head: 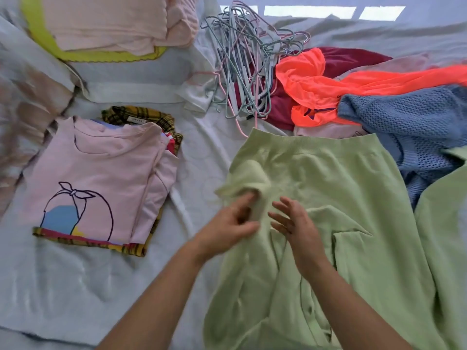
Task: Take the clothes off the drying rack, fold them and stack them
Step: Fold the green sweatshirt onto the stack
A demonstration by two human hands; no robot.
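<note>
A light green sweater (341, 198) lies spread on the bed in front of me, its ribbed hem at the far end. My left hand (227, 226) pinches a folded-over sleeve of it near the middle. My right hand (294, 223) hovers just to the right over the green fabric, fingers spread and straight. To the left sits a stack of folded clothes with a pink T-shirt (96, 178) on top and a yellow plaid piece (151, 120) beneath. Unfolded clothes lie at the right: an orange garment (328, 87), a blue knit sweater (409, 127) and a dark red one (353, 59).
A heap of thin hangers (242, 72) lies at the top centre on the pale bedsheet (75, 286). A second folded pile of pink clothes on a yellow-green piece (108, 24) sits at the top left. The drying rack is out of view.
</note>
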